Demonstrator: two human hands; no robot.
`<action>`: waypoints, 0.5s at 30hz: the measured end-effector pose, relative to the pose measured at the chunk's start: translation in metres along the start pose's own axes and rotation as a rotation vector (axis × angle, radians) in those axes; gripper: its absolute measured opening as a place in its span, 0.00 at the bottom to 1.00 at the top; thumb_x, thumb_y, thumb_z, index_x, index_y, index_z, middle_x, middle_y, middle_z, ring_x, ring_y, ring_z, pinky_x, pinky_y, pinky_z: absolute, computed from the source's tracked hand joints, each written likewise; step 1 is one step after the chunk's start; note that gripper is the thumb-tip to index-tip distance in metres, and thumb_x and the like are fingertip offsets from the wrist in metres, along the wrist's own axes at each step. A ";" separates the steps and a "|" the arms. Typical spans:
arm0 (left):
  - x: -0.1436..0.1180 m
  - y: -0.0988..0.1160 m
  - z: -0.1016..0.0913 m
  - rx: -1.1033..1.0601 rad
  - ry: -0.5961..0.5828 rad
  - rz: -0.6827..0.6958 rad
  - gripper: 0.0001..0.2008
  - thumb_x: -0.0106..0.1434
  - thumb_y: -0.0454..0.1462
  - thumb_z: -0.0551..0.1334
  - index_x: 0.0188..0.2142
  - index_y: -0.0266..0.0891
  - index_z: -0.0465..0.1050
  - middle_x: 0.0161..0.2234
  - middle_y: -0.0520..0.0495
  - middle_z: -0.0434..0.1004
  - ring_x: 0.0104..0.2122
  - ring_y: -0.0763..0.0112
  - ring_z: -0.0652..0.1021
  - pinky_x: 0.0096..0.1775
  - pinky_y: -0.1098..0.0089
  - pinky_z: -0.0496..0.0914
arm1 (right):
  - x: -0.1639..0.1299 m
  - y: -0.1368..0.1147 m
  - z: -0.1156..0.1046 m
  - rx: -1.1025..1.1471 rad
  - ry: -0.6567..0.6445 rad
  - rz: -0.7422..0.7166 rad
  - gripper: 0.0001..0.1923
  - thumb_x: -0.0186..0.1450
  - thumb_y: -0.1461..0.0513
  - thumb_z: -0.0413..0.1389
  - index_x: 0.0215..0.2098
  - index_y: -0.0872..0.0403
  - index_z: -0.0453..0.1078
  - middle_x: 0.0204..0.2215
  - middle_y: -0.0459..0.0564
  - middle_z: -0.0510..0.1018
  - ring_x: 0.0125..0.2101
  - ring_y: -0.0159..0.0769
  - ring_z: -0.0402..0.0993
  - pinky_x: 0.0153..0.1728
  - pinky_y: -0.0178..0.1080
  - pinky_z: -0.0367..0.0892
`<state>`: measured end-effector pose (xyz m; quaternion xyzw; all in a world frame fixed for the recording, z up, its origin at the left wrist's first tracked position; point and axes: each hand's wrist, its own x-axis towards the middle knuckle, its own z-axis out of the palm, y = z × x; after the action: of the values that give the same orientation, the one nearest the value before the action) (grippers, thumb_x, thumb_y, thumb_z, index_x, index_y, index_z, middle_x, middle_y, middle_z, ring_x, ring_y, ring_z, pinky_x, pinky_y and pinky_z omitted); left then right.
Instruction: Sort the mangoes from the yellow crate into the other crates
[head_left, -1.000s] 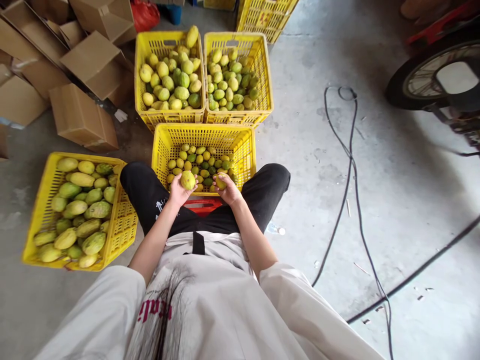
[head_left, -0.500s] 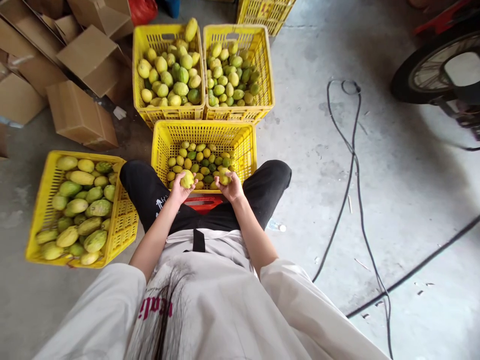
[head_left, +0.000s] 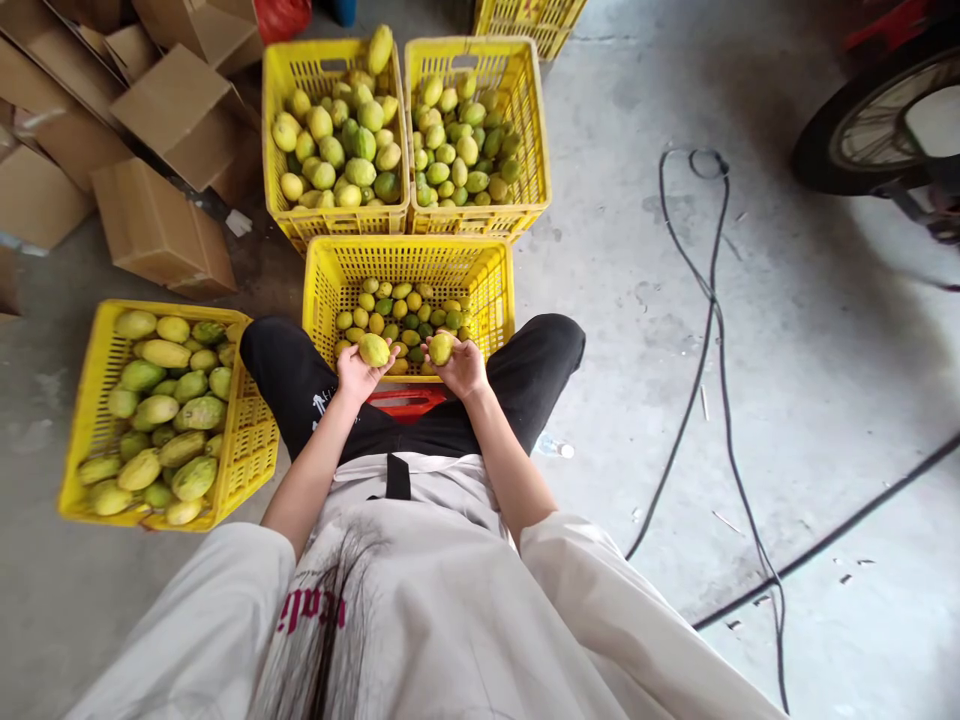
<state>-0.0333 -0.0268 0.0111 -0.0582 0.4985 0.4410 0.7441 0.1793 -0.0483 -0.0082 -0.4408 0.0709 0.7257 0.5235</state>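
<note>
My left hand (head_left: 358,376) is closed around a yellow-green lemon (head_left: 373,349), with the palm turned up. My right hand (head_left: 465,371) grips another lemon (head_left: 440,348) between thumb and fingers. Both are held above the near side of a yellow plastic crate (head_left: 491,290) between my knees. Smaller yellow and green lemons (head_left: 405,308) lie on the bottom of that crate. The two hands are a short way apart, and the fruits do not touch each other.
Two fuller yellow crates (head_left: 545,180) of fruit stand beyond. A crate of larger, longer greenish fruit (head_left: 180,450) is by my left knee. Cardboard boxes (head_left: 161,225) are piled at upper left. A black cable (head_left: 720,330) and a motorcycle wheel (head_left: 877,130) are on the right.
Both lemons have been turned a little in my fingers, and the right one shows more openly. My view has shifted slightly; the crates stay in place.
</note>
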 end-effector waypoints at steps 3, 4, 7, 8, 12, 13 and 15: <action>-0.002 0.000 0.003 0.019 -0.045 -0.011 0.15 0.76 0.42 0.60 0.58 0.40 0.75 0.49 0.36 0.89 0.50 0.52 0.90 0.41 0.65 0.84 | 0.002 0.002 -0.001 0.008 -0.016 -0.020 0.12 0.62 0.62 0.62 0.44 0.47 0.71 0.38 0.51 0.86 0.53 0.55 0.87 0.49 0.57 0.87; -0.003 -0.001 0.005 0.028 -0.040 -0.021 0.14 0.78 0.42 0.60 0.57 0.40 0.75 0.45 0.38 0.88 0.44 0.56 0.91 0.38 0.68 0.83 | 0.003 0.003 -0.003 0.000 -0.036 -0.030 0.13 0.61 0.62 0.64 0.44 0.47 0.71 0.38 0.50 0.86 0.52 0.54 0.88 0.50 0.56 0.88; -0.006 -0.002 0.011 0.061 0.019 -0.058 0.14 0.80 0.47 0.63 0.53 0.39 0.75 0.33 0.47 0.82 0.27 0.67 0.85 0.24 0.76 0.74 | 0.006 0.005 -0.007 -0.052 -0.103 -0.049 0.18 0.60 0.62 0.70 0.44 0.46 0.71 0.35 0.46 0.84 0.46 0.48 0.88 0.51 0.54 0.88; -0.008 -0.002 0.012 0.069 0.036 -0.068 0.15 0.79 0.49 0.64 0.52 0.39 0.75 0.31 0.48 0.80 0.24 0.69 0.83 0.22 0.77 0.72 | 0.006 0.005 -0.009 -0.069 -0.118 -0.054 0.19 0.59 0.62 0.72 0.45 0.45 0.71 0.35 0.43 0.84 0.43 0.45 0.88 0.50 0.51 0.88; -0.012 0.000 0.017 0.064 0.024 -0.079 0.14 0.83 0.46 0.58 0.47 0.40 0.74 0.30 0.48 0.80 0.21 0.73 0.78 0.19 0.78 0.67 | 0.005 0.005 -0.012 -0.128 -0.169 -0.048 0.23 0.57 0.67 0.73 0.44 0.44 0.70 0.33 0.37 0.82 0.37 0.35 0.85 0.40 0.36 0.86; -0.012 0.001 0.017 0.065 0.014 -0.076 0.14 0.84 0.45 0.55 0.46 0.40 0.74 0.30 0.48 0.80 0.21 0.73 0.78 0.19 0.78 0.66 | 0.004 0.005 -0.012 -0.148 -0.187 -0.034 0.24 0.56 0.68 0.73 0.44 0.44 0.70 0.34 0.38 0.82 0.36 0.34 0.84 0.36 0.33 0.84; -0.012 0.002 0.017 0.069 -0.002 -0.068 0.16 0.84 0.44 0.52 0.48 0.40 0.76 0.31 0.47 0.82 0.22 0.71 0.79 0.20 0.77 0.67 | 0.004 0.006 -0.011 -0.191 -0.217 0.000 0.24 0.56 0.68 0.74 0.44 0.46 0.71 0.36 0.39 0.83 0.35 0.33 0.84 0.32 0.31 0.81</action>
<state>-0.0243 -0.0240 0.0302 -0.0488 0.5104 0.3981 0.7607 0.1802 -0.0544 -0.0193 -0.4077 -0.0554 0.7725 0.4837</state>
